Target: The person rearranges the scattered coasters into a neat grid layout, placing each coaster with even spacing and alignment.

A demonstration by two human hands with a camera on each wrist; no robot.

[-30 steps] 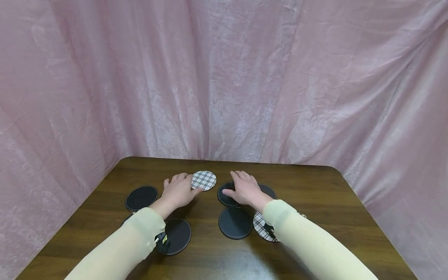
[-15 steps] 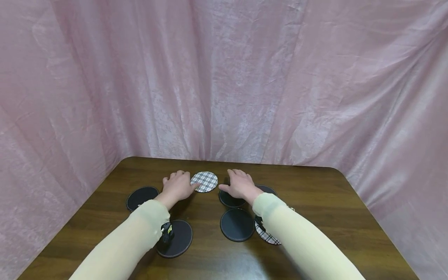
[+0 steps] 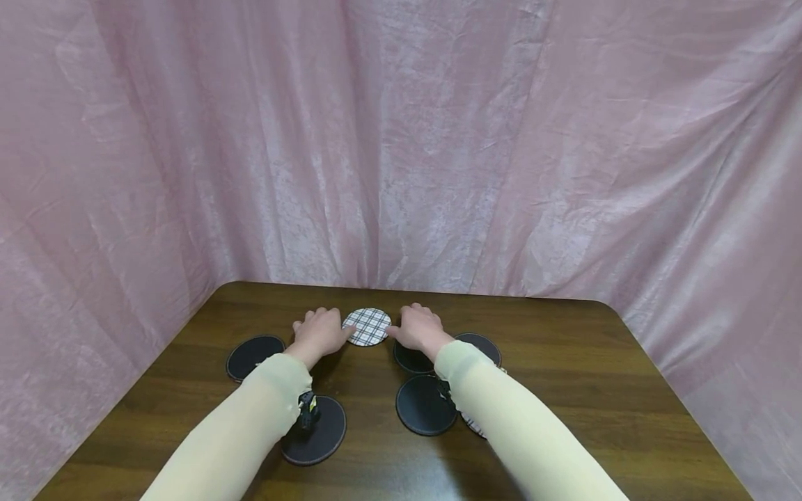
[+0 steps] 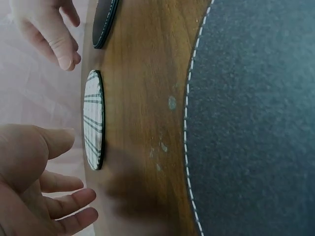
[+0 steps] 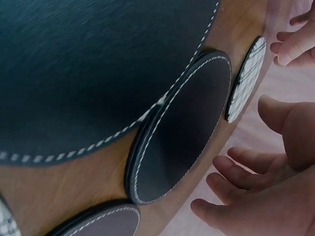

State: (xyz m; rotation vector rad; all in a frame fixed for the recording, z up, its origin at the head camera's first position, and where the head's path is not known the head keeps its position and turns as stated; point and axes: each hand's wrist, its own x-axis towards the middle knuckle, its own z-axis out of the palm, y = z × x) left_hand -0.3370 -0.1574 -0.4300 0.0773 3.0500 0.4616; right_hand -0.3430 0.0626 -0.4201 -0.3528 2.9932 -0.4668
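A round coaster with a white-and-black plaid face (image 3: 368, 327) lies flat near the far edge of the table, between my two hands. My left hand (image 3: 318, 331) hovers just to its left, thumb and fingers apart and holding nothing in the left wrist view. On the coaster's other side is my right hand (image 3: 418, 327), above a black stitched coaster (image 3: 411, 358) that it partly hides. The right wrist view shows these right fingers (image 5: 231, 172) loosely bent around nothing.
Several more black coasters lie about: one at far left (image 3: 250, 355), one by the left forearm (image 3: 316, 435), one front centre (image 3: 422, 407) and one behind the right wrist (image 3: 481, 346). A plaid coaster (image 3: 474, 426) is mostly under the right sleeve. Pink curtain (image 3: 401, 139) surrounds the wooden table (image 3: 601, 390).
My right hand has moved left, closer to the plaid coaster, and its forearm now covers more of the right-hand plaid coaster. The left hand has shifted only slightly. The coasters keep their arrangement.
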